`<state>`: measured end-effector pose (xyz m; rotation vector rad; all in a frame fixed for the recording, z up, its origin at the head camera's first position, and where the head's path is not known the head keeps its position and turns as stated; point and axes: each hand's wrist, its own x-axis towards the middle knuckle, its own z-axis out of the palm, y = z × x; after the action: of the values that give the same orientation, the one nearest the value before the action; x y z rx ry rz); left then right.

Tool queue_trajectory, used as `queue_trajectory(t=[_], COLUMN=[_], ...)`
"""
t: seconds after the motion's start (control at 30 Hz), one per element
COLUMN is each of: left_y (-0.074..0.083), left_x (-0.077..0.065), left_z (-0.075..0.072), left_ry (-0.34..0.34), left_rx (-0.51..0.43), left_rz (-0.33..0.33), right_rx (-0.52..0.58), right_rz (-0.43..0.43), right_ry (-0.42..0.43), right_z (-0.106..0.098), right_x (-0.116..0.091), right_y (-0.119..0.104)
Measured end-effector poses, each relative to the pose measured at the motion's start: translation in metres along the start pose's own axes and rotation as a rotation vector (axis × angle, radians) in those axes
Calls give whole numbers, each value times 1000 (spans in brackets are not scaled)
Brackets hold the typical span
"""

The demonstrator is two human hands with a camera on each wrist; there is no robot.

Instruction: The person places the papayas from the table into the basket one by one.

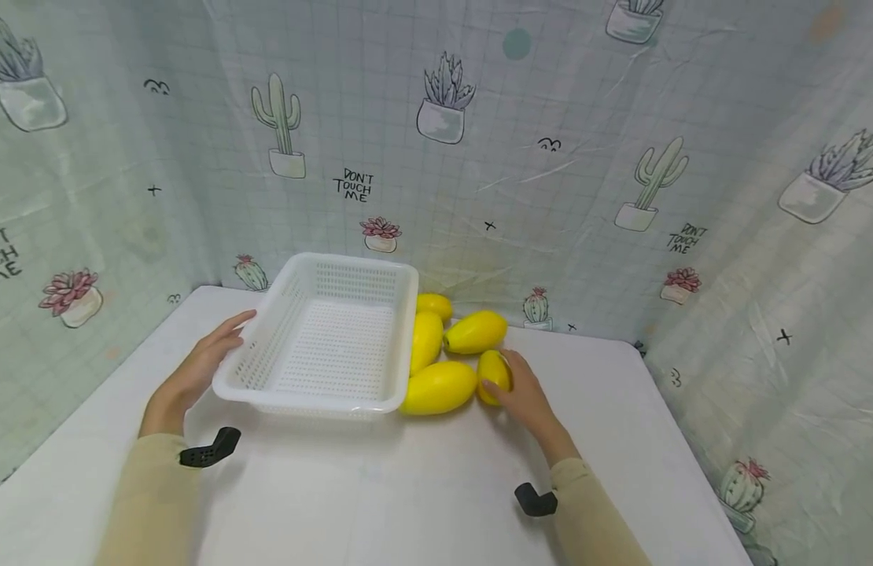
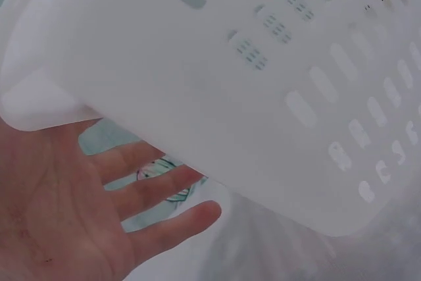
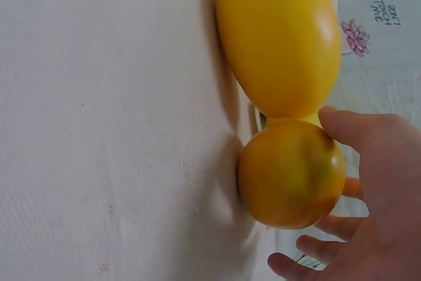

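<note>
A white plastic basket [image 1: 314, 402] with slotted walls stands left of centre, with nothing inside. My left hand [image 1: 196, 368] is at its left side, fingers extended under the rim; in the left wrist view the palm [image 2: 59, 208] shows, fingers spread beside the basket wall [image 2: 177, 97]. On the right, my right hand [image 1: 530, 399] holds a smooth yellow fruit [image 1: 491, 377], oval like a papaya, between thumb and fingers. Its rounded end [image 3: 289, 179] has a greenish dimple. A larger yellow fruit [image 3: 279, 37] lies right against it.
Several more yellow fruits lie along the basket's right side: a big one [image 1: 440, 388] in front, one [image 1: 426, 339] against the wall, one [image 1: 434, 304] behind and one [image 1: 477, 332] farther right. A patterned curtain [image 1: 493, 181] surrounds the white table [image 1: 380, 495] at the back and sides.
</note>
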<state>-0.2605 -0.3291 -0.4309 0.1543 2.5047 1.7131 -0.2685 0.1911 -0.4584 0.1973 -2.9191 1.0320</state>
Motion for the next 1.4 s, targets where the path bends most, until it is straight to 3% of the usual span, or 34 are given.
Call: queue_trajectory(t=[0.57, 1.0, 1.4], left_y=[-7, -12, -14], left_x=[4, 3, 5], left_z=[1, 2, 2], left_ry=[-17, -24, -53], left_rx=[-43, -127, -230], left_rz=[23, 8, 55], right_rx=[13, 42, 90], right_rz=[5, 17, 17], right_ry=[24, 51, 79], right_z=[6, 5, -4], right_x=[-2, -5, -3], right_y=[5, 1, -3])
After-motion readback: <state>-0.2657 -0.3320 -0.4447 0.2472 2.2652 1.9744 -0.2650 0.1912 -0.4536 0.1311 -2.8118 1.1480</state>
